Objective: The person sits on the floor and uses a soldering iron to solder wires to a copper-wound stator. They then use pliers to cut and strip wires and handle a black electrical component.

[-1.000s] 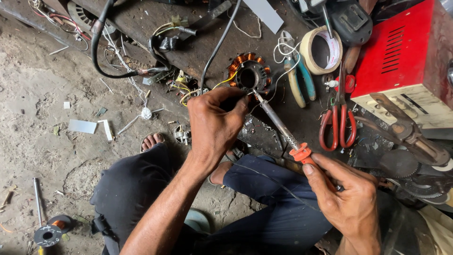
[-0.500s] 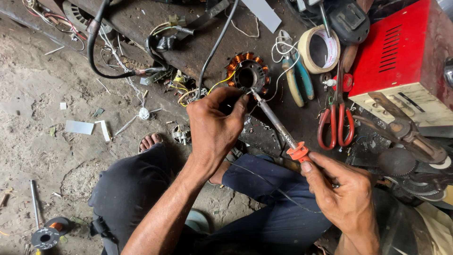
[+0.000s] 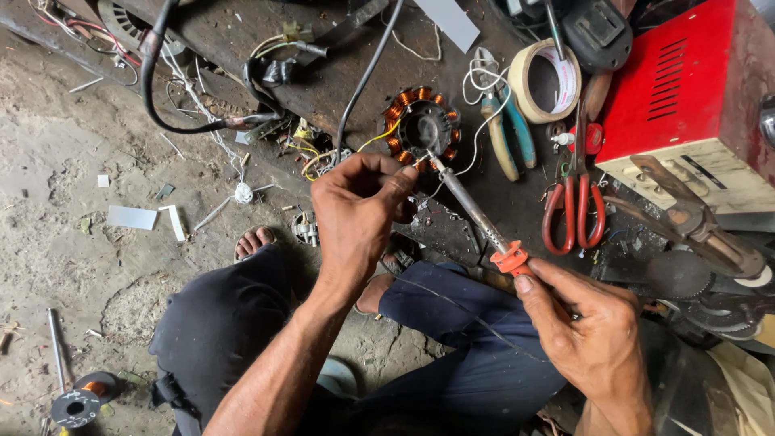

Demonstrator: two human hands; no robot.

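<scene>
The right hand (image 3: 597, 339) is closed around the handle of a soldering iron (image 3: 472, 210), thumb laid along the orange collar, and the iron's metal shaft slants up and away from the hand so that its tip rests at the near edge of a stator (image 3: 421, 129), a ring of copper-wound coils lying on the dark workbench (image 3: 339, 89). The left hand (image 3: 359, 210) is just below and left of the stator, its thumb and forefinger pressed together in a pinch on something thin at the iron's tip; what it pinches is too small to make out. Yellow and white wires (image 3: 323, 157) run from the stator's left side toward a tangle on the bench edge.

Right of the stator lie green-handled pliers (image 3: 510, 137), and beyond them a roll of masking tape (image 3: 547, 81). Below the tape, red-handled pliers (image 3: 573, 206) lie with the handles pointing toward the person. A red metal box (image 3: 686, 89) stands farther right of the stator, at the frame's edge. A thick black cable (image 3: 153, 89) loops well to the left of the stator. The person's knees, in dark trousers (image 3: 452, 323), and a sandalled foot (image 3: 254, 241) sit below the stator on the dirt floor (image 3: 73, 242). A small spool (image 3: 77, 404) lies far down and left of it.
</scene>
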